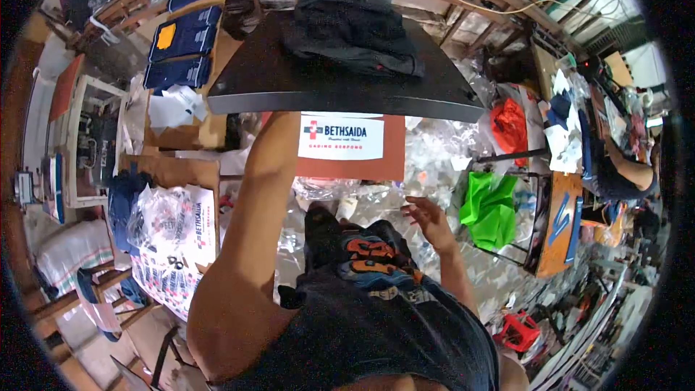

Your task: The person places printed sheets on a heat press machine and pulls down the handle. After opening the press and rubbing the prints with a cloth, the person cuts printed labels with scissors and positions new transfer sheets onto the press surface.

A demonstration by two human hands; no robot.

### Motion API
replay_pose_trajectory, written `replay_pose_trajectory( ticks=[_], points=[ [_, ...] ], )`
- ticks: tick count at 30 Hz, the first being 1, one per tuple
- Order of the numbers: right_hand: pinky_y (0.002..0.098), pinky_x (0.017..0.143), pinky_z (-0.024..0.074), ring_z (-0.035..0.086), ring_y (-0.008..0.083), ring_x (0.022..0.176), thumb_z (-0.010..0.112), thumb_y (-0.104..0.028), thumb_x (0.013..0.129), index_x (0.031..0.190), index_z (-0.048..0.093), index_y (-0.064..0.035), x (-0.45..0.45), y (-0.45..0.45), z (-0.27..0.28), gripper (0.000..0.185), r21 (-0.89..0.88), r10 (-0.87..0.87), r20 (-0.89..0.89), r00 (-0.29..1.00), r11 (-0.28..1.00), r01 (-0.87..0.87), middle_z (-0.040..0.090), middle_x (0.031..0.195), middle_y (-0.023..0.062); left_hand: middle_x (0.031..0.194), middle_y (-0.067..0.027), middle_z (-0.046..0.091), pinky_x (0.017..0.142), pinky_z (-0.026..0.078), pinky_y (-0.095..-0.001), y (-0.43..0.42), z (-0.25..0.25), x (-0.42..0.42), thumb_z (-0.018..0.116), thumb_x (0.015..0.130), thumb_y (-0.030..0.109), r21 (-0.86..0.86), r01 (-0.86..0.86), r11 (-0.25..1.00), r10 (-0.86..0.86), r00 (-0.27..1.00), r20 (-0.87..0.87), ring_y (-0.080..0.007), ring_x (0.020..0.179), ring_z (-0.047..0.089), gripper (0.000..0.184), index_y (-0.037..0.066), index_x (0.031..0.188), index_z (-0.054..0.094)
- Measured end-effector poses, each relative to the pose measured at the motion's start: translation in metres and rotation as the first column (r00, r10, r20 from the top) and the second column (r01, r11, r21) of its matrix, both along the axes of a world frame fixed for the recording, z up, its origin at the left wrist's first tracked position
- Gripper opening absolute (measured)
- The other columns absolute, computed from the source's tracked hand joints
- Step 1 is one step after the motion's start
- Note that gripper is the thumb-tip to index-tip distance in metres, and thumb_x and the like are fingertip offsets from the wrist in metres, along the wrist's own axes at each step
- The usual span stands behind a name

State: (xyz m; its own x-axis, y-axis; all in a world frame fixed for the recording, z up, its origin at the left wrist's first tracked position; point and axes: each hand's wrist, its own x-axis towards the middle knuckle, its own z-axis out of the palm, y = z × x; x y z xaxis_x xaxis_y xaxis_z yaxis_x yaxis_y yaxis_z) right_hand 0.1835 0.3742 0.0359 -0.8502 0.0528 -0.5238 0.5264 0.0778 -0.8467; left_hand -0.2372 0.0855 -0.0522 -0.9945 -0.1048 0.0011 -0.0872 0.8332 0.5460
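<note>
A white sheet printed BETHSAIDA [340, 148] lies on a reddish-brown board [351, 167], partly under a wide black plate [318, 101]. My left arm reaches forward over the board's left side, and my left hand disappears beneath the plate's front edge, so its fingers are hidden. My right hand [428, 223] hangs low in front of me, to the right of and nearer than the board, with fingers loosely apart and nothing visible in them. On top of the plate rests a crumpled black cloth [351, 32].
Folded dark blue garments [184, 32] lie on the left, beyond a stack of printed sheets [192, 228]. To the right are a green bag [490, 210], a red bag [509, 127] and a red stool [517, 331]. Clear plastic litters the floor. A person [615, 166] is at far right.
</note>
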Motion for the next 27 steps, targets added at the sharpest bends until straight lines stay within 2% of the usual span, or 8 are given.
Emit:
replay_pose_trajectory(
  ticks=[10,15,17,19,20,22,24,27],
  points=[
    [0.0312,0.090,0.0521,0.065,0.0155,0.107,0.069,-0.024,0.101,0.131,0.062,-0.0002,-0.103,-0.033,-0.022,0.040,-0.016,0.013,-0.394,0.919,1.000,-0.021,0.071,0.121,0.0069,0.124,-0.0082,0.069,0.096,0.050,-0.0345,-0.033,0.074,0.122,0.069,0.094,0.028,0.182,-0.012,0.983,0.022,0.998,-0.054,-0.0223,0.109,0.064,0.044,0.008,0.133,0.064],
    [0.0321,0.106,0.0438,0.051,0.0206,0.133,0.073,-0.018,0.096,0.152,0.044,-0.0038,-0.160,-0.066,-0.009,0.064,0.200,0.190,-0.509,0.840,0.975,-0.099,0.054,0.147,0.0116,0.110,-0.0012,0.072,0.084,0.052,-0.0261,-0.049,0.107,0.198,0.077,0.089,0.011,0.870,-0.210,0.446,-0.187,0.928,0.321,-0.0113,0.095,0.065,0.039,0.002,0.126,0.067],
    [0.0337,0.110,0.0410,0.045,0.0221,0.141,0.074,-0.017,0.095,0.155,0.041,-0.0056,-0.177,-0.079,0.009,0.070,0.262,0.280,-0.565,0.776,0.953,-0.152,0.049,0.154,0.0123,0.110,-0.0024,0.072,0.081,0.053,-0.0264,-0.057,0.132,0.216,0.076,0.089,0.012,0.856,-0.053,0.514,-0.317,0.916,0.247,-0.0119,0.095,0.066,0.041,0.002,0.128,0.067],
    [0.0378,0.115,0.0359,0.035,0.0239,0.148,0.075,-0.016,0.093,0.158,0.037,-0.0090,-0.186,-0.093,0.021,0.075,-0.235,0.221,-0.473,0.853,0.901,-0.364,0.044,0.158,0.0108,0.110,-0.0030,0.072,0.081,0.053,-0.0261,-0.062,0.147,0.227,0.076,0.089,0.013,0.877,-0.036,0.479,-0.364,0.901,0.236,-0.0122,0.095,0.066,0.042,0.002,0.129,0.066],
    [0.0383,0.116,0.0355,0.034,0.0223,0.149,0.076,-0.009,0.091,0.154,0.044,-0.0075,-0.200,-0.091,0.027,0.071,0.003,0.417,-0.586,0.695,0.859,-0.513,0.043,0.158,0.0092,0.114,-0.0051,0.072,0.084,0.055,-0.0318,-0.065,0.157,0.229,0.077,0.087,0.016,0.856,-0.088,0.510,-0.390,0.863,0.321,-0.0165,0.097,0.068,0.048,0.002,0.132,0.065],
    [0.0345,0.112,0.0391,0.042,0.0185,0.143,0.076,-0.004,0.090,0.140,0.057,-0.0061,-0.208,-0.093,0.032,0.053,-0.038,0.545,-0.522,0.656,0.753,-0.657,0.052,0.150,0.0075,0.119,-0.0072,0.072,0.086,0.058,-0.0376,-0.072,0.166,0.231,0.077,0.086,0.018,0.826,-0.142,0.546,-0.405,0.818,0.408,-0.0208,0.100,0.070,0.053,0.003,0.135,0.063],
    [0.0327,0.108,0.0425,0.050,0.0159,0.133,0.077,-0.004,0.090,0.131,0.062,-0.0060,-0.216,-0.090,0.028,0.044,-0.168,0.623,-0.439,0.647,0.650,-0.741,0.059,0.141,0.0064,0.112,-0.0086,0.073,0.083,0.057,-0.0311,-0.079,0.168,0.228,0.072,0.090,0.011,0.960,-0.174,0.220,-0.505,0.821,0.265,-0.0183,0.099,0.071,0.043,0.000,0.131,0.064],
    [0.0303,0.100,0.0489,0.063,0.0110,0.114,0.077,-0.003,0.090,0.120,0.067,-0.0058,-0.209,-0.081,0.034,0.032,-0.323,0.669,-0.349,0.656,0.572,-0.754,0.070,0.120,0.0036,0.112,-0.0104,0.074,0.086,0.058,-0.0360,-0.095,0.135,0.214,0.069,0.090,0.009,0.944,-0.226,0.238,-0.480,0.818,0.317,-0.0234,0.100,0.072,0.043,-0.001,0.131,0.063]
  ],
)
